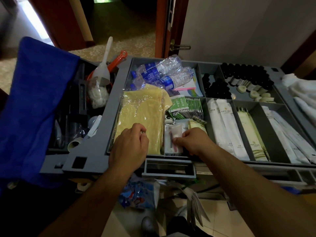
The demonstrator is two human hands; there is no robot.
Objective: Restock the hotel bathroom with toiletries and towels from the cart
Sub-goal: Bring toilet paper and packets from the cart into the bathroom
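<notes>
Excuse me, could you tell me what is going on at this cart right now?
A person stands at the grey cart tray with both hands in its front-left compartments. The right hand pinches a clear sachet from the pile below the green sachets. The left hand rests with curled fingers on the wrapped yellow packs; whether it holds anything is unclear. Water bottles, small dark bottles and long white packets lie in other compartments.

Hotel corridor, housekeeping cart [171, 161], toiletry sachets [186, 106], open room door [168, 26]
</notes>
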